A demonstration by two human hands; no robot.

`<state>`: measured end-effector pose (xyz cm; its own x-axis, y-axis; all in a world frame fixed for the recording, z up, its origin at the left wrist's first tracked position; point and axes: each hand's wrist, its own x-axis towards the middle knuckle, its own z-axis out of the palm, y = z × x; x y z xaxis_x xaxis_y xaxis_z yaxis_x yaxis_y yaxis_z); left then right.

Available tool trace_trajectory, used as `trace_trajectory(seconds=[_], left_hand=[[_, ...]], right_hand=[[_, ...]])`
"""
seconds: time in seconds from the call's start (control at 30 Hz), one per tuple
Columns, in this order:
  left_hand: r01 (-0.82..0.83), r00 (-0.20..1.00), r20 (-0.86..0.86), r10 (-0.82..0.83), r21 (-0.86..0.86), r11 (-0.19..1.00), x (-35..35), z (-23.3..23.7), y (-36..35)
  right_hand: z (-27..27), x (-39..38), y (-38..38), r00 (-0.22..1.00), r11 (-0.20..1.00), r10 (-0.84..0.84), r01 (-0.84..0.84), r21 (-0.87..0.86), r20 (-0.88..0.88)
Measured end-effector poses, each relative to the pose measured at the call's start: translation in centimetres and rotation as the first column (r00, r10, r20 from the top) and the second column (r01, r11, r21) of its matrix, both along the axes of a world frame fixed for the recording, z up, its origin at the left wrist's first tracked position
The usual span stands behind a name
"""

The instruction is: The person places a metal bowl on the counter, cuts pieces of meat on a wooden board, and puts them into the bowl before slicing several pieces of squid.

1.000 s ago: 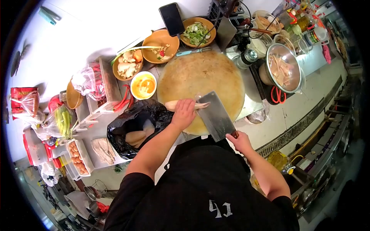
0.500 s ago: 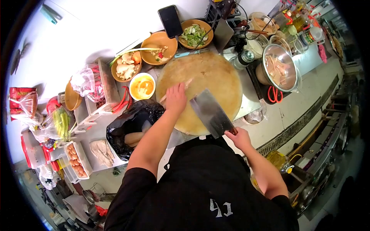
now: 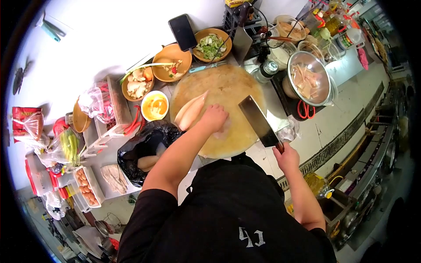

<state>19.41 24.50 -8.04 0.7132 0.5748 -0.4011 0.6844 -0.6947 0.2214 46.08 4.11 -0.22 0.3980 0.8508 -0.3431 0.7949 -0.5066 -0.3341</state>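
Note:
On the round cutting board (image 3: 245,83), a long pale piece of meat (image 3: 191,111) lies left of my left hand (image 3: 215,118). That hand is over the board with its fingers bent, touching a small, pale, translucent piece (image 3: 222,130) that is partly hidden beneath it. My right hand (image 3: 286,157) is closed round the handle of a wide cleaver (image 3: 258,121). The cleaver's blade hangs over the right edge of the board, apart from the meat.
A black plastic bag (image 3: 127,154) holding pale pieces sits left of the board. Behind are a bowl of yellow liquid (image 3: 155,105), a bowl of greens (image 3: 211,46) and a phone (image 3: 183,32). To the right stand a steel bowl of strips (image 3: 308,79) and red scissors (image 3: 305,109).
My left hand has moved right and toward me, leaving the long piece of meat in view. The cleaver in my right hand has moved right. The whole view has shifted slightly.

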Motion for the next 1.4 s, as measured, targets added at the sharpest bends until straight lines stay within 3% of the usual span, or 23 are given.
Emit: trace_trajectory(seconds=[0.17, 0.2, 0.23, 0.27, 0.3, 0.33, 0.37, 0.4, 0.43, 0.53, 0.57, 0.63, 0.67, 0.73, 0.77, 0.83, 1.03, 1.2, 1.4], left_hand=[[0.051, 0.994, -0.093, -0.049, 0.023, 0.998, 0.4, 0.6, -0.1], [-0.046, 0.997, -0.073, 0.040, -0.095, 0.994, 0.4, -0.1, -0.2], [-0.141, 0.990, -0.063, 0.130, -0.214, 0.967, 0.5, 0.1, -0.3], [-0.141, 0.989, -0.065, 0.130, -0.212, 0.967, 0.6, 0.2, -0.6], [-0.317, 0.935, 0.064, 0.350, -0.297, 0.901, 0.8, 1.2, -1.0], [-0.458, 0.814, 0.170, 0.556, -0.401, 0.793, 1.0, 1.8, -1.3], [-0.459, 0.814, 0.170, 0.556, -0.400, 0.794, 1.2, 1.4, -1.5], [-0.548, 0.687, 0.211, 0.695, -0.478, 0.687, 1.5, 0.4, -1.7], [-0.610, 0.534, 0.234, 0.812, -0.559, 0.562, 1.8, -0.2, -1.8], [-0.650, 0.442, 0.257, 0.860, -0.568, 0.504, 2.1, -1.4, -3.2], [-0.653, 0.436, 0.256, 0.863, -0.570, 0.499, 2.0, -1.7, -3.7], [-0.814, 0.462, 0.311, 0.830, -0.224, 0.537, 1.7, -1.9, -4.7], [-0.818, 0.456, 0.312, 0.833, -0.222, 0.531, 1.1, -1.9, -5.0], [-0.488, 0.786, 0.442, 0.432, 0.017, 0.872, -0.3, -1.9, -5.5], [-0.491, 0.784, 0.442, 0.436, 0.014, 0.871, -0.4, -2.5, -5.6], [-0.251, 0.867, 0.492, 0.082, 0.288, 0.924, -0.5, -3.9, -5.8], [-0.240, 0.889, 0.437, 0.133, 0.200, 0.950, -0.7, -4.8, -5.8], [-0.210, 0.924, 0.356, 0.138, 0.169, 0.963, -0.7, -3.5, -5.5], [-0.206, 0.927, 0.338, 0.164, 0.093, 0.974, -0.8, -3.2, -5.1]], right_hand=[[0.7, -0.4, 1.6, 0.985, 0.991, 0.134, -0.134, 0.001, -0.105], [-0.2, -0.1, 1.7, 0.985, 0.991, 0.133, -0.134, 0.003, -0.106], [-1.6, 0.1, 1.8, 0.951, 0.983, 0.165, -0.135, 0.129, -0.262], [-2.8, 0.4, 1.8, 0.890, 0.961, 0.211, -0.114, 0.251, -0.405], [-2.2, 0.1, 2.8, 0.687, 0.996, -0.093, 0.076, -0.055, -0.721], [-2.1, 0.0, 3.5, 0.685, 0.996, -0.091, 0.075, -0.054, -0.722], [-2.0, -0.1, 4.0, 0.599, 0.987, -0.162, 0.094, -0.132, -0.784], [-2.0, -0.1, 4.4, 0.506, 0.972, -0.235, 0.104, -0.211, -0.830], [-2.2, -0.3, 4.6, 0.490, 0.973, -0.232, 0.115, -0.202, -0.840], [-1.8, 0.1, 5.5, 0.596, 0.975, -0.197, 0.033, -0.221, -0.779], [-1.4, 0.2, 5.7, 0.598, 0.974, -0.194, 0.027, -0.223, -0.778], [-0.3, 0.3, 6.0, 0.651, 0.935, -0.293, 0.044, -0.351, -0.700], [-0.7, 0.2, 5.6, 0.653, 0.936, -0.287, 0.037, -0.349, -0.701], [-0.3, -0.6, 4.6, 0.807, 0.991, 0.117, -0.129, 0.021, -0.578], [0.2, -0.5, 4.2, 0.798, 0.987, 0.086, -0.150, -0.059, -0.596], [0.2, -1.1, 3.7, 0.796, 0.980, 0.119, -0.190, -0.059, -0.593], [1.1, -2.1, 3.6, 0.813, 0.956, 0.190, -0.281, -0.086, -0.550], [1.8, -3.4, 3.7, 0.879, 0.927, 0.262, -0.344, -0.149, -0.399], [-0.1, -5.8, 7.0, 0.867, 0.915, 0.319, -0.388, -0.115, -0.383]])
